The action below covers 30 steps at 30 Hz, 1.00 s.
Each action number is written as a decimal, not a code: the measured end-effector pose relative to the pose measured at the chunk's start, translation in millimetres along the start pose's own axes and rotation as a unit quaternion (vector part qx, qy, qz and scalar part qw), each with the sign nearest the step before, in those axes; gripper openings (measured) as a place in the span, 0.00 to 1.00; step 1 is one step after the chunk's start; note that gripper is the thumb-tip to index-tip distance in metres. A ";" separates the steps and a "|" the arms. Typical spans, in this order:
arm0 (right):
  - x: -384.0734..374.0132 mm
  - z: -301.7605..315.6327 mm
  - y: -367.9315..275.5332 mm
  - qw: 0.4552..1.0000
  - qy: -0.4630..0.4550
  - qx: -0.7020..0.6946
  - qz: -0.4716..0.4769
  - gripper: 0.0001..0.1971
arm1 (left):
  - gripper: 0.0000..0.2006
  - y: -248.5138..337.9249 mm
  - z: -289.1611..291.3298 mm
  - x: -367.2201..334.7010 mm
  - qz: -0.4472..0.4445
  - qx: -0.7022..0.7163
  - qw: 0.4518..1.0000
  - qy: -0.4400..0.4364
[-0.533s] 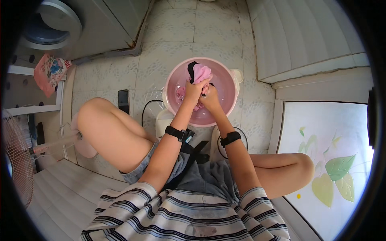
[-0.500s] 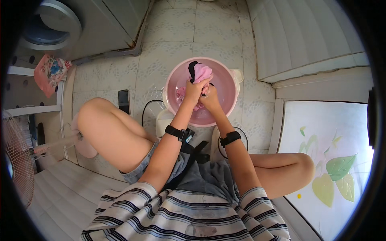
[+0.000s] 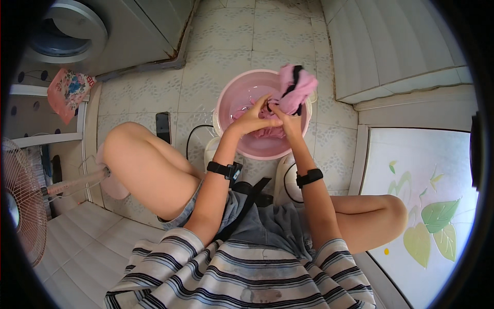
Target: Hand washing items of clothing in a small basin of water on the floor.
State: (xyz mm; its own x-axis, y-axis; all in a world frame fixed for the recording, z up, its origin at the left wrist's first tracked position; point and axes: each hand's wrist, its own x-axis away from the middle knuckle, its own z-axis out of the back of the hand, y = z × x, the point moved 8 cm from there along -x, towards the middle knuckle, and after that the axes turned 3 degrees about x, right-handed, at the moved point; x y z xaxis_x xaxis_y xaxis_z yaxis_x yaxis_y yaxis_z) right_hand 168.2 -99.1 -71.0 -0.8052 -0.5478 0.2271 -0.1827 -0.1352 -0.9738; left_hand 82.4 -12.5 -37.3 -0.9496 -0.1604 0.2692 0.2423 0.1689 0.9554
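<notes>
A pink garment with black trim is bunched and twisted, its upper end sticking up over the right rim of the pink basin. My right hand is closed around its lower part. Beside it, my left hand has thumb and fingers spread apart, close to the hanging folds; whether it touches them I cannot tell. More pink fabric lies low in the basin, below my hands. There is water in the basin.
A phone lies on the tiled floor left of the basin, near a black cable. My knees flank the basin. A standing fan is at far left, a front-loading washer at upper left, and a leaf-patterned panel at right.
The garment's bunched end has swung to the right, from over the basin's middle to its right rim. My left hand has loosened from its grip and spread its fingers.
</notes>
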 end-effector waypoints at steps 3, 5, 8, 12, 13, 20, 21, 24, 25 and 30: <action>2.3 7.1 -45.9 1.000 0.000 -0.006 0.015 0.20 | 0.47 7.3 -21.2 7.5 0.027 -0.137 0.989 -0.050; 2.2 -1.8 -71.1 0.993 -0.039 0.062 0.088 0.20 | 0.47 0.1 -26.1 -0.1 0.004 -0.105 0.994 -0.033; 4.3 -17.1 -72.3 0.994 -0.057 -0.037 0.082 0.17 | 0.45 -2.1 -32.3 -13.4 -0.022 -0.092 0.995 -0.010; 6.5 -29.9 -49.0 0.985 -0.089 -0.146 -0.036 0.16 | 0.31 0.5 -17.6 -14.0 -0.082 -0.143 0.980 0.113; 9.2 -33.4 -54.1 0.985 -0.091 -0.145 -0.038 0.16 | 0.30 -15.8 -12.7 -16.8 -0.024 -0.160 0.980 0.119; 8.3 -24.2 -32.7 0.987 0.030 -0.152 -0.032 0.08 | 0.23 -44.3 -9.3 -7.9 0.036 -0.111 0.969 0.217; 8.7 -23.9 -28.5 0.986 0.031 -0.153 -0.051 0.07 | 0.22 -41.5 -9.8 -5.6 0.013 -0.150 0.959 0.238; 8.1 -26.8 -16.2 0.984 0.036 -0.158 -0.069 0.04 | 0.20 -42.9 -8.8 -0.1 -0.001 -0.193 0.945 0.265; 6.5 -24.5 -11.5 0.984 0.045 -0.162 -0.065 0.03 | 0.19 -40.2 -9.7 0.6 0.006 -0.197 0.943 0.267; 6.0 -25.5 -0.4 0.983 0.039 -0.169 -0.068 0.04 | 0.20 -31.8 -10.4 7.2 -0.014 -0.202 0.944 0.260</action>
State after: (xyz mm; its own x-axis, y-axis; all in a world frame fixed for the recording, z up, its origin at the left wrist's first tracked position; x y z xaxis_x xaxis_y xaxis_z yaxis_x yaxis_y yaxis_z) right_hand 149.0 -81.3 -69.5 -0.7993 -0.4764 0.3664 -0.4571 0.0862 -0.8852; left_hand 70.0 -29.2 -64.6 -0.7562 -0.6329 0.1658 0.3741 -0.2103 0.9032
